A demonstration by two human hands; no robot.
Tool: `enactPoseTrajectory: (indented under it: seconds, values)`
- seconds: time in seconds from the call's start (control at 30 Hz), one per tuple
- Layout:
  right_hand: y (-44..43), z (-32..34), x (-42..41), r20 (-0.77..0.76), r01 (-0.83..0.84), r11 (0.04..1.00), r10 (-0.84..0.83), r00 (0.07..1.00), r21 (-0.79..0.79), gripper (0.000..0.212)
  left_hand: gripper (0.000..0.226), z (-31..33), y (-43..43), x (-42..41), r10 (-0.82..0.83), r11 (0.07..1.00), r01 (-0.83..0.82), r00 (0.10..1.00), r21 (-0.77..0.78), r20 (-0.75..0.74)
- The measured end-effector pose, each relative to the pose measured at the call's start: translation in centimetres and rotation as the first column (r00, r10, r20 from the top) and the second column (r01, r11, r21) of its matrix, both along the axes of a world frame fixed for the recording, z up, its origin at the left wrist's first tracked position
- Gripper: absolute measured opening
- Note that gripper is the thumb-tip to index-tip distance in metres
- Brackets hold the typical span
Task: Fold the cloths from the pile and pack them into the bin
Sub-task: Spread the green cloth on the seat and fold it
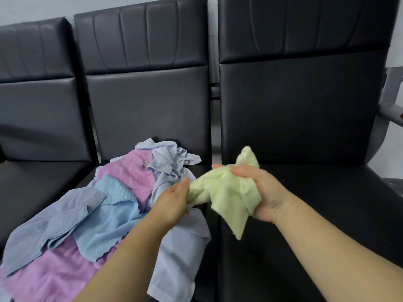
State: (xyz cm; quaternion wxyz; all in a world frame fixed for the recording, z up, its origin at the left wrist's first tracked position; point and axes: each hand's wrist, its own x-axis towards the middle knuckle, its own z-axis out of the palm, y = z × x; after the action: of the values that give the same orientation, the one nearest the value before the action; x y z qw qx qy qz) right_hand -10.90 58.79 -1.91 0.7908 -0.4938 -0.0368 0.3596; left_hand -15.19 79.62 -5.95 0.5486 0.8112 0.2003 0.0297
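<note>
The left hand (172,203) pinches one end of a crumpled pale green terry cloth (226,192); the right hand (263,192) curls its fingers round the middle. The cloth hangs above a black padded chair seat (316,214), beside the pile of blue and pink cloths (104,205).

Right of the pile (87,214), the adjacent seat (316,214) offers open surface. Behind the pile, upright backrests (148,105) block passage. A grey armrest (392,111) bounds the far right, well apart from the pile.

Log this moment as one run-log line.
phase: green cloth crumpled, not yet folded | left hand: grips cloth | right hand: grips cloth | pile: on middle chair | bin: not in view
</note>
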Motion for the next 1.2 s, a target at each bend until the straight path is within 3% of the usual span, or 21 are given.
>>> enactPoseTrajectory:
  seconds: [0.1, 0.2, 0.27, 0.33, 0.43, 0.53, 0.6, 0.63, 0.73, 0.8, 0.93, 1.03, 1.2]
  values:
    - [0.5, -0.2, 0.3, -0.077, 0.065, 0.976, -0.049, 0.996, 0.210, 0.037, 0.046, -0.6, 0.7, 0.3, -0.011, 0.995, 0.009, 1.000, 0.096, 0.023]
    - [1.1, 0.3, 0.5, -0.100, 0.094, 0.981, -0.078, 0.992, 0.171, 0.016, 0.045, -1.2, 1.3, 0.4, 0.036, 0.997, -0.036, 0.999, 0.069, 0.004]
    - [1.2, 0.5, 0.6, -0.020, -0.006, 0.997, 0.004, 1.000, -0.081, 0.013, 0.043, -1.4, 1.5, 0.5, 0.034, 0.993, -0.031, 0.999, 0.114, -0.028]
    - [1.5, 0.1, 0.6, 0.074, -0.110, 0.926, 0.146, 0.987, -0.361, 0.010, 0.042, -1.3, 1.4, 0.5, 0.021, 0.989, -0.014, 0.999, 0.149, -0.047]
    - [2.0, -0.9, 0.6, 0.090, -0.255, 0.700, 0.415, 0.905, -0.667, 0.044, 0.039, -1.1, 1.1, 0.4, 0.028, 0.996, -0.026, 1.000, 0.088, -0.015]
    - [1.7, -1.3, 0.4, -0.015, -0.350, 0.518, 0.544, 0.839, -0.781, 0.050, 0.036, -1.1, 1.0, 0.2, -0.002, 0.996, 0.002, 1.000, 0.086, -0.005]
    - [0.8, -1.1, 0.4, -0.005, -0.327, 0.549, 0.506, 0.863, -0.769, 0.042, 0.037, -1.2, 1.1, 0.1, -0.034, 0.995, 0.036, 0.999, 0.092, -0.025]
    - [0.2, -1.1, 0.6, 0.032, -0.271, 0.621, 0.431, 0.902, -0.735, 0.034, 0.038, -1.2, 1.0, 0.0, -0.050, 0.994, 0.053, 0.998, 0.097, -0.033]
    - [-1.4, -1.0, 1.2, -0.024, -0.078, 0.888, 0.075, 0.997, -0.453, 0.031, 0.044, -0.7, 0.6, -0.2, -0.078, 0.994, 0.079, 0.997, 0.079, -0.018]
    - [-1.9, -0.9, 1.3, -0.112, 0.027, 0.955, -0.063, 0.992, -0.295, 0.034, 0.043, 0.1, -0.2, -0.6, -0.097, 0.992, 0.096, 0.995, 0.078, 0.008]
    - [-2.7, -0.3, 0.5, -0.166, 0.211, 0.965, -0.236, 0.957, -0.155, 0.038, 0.038, 1.4, -2.2, -1.4, -0.220, 0.972, 0.216, 0.975, 0.097, 0.031]
    - [-3.6, 0.7, -0.2, -0.118, 0.306, 0.936, -0.328, 0.937, -0.171, 0.031, 0.026, 1.9, -3.7, -1.8, -0.279, 0.958, 0.276, 0.960, 0.082, 0.035]
    - [-7.1, 2.5, -1.2, -0.051, 0.389, 0.893, -0.410, 0.911, -0.228, 0.023, 0.018, 3.0, -7.6, -1.8, -0.340, 0.899, 0.347, 0.938, -0.267, 0.074]
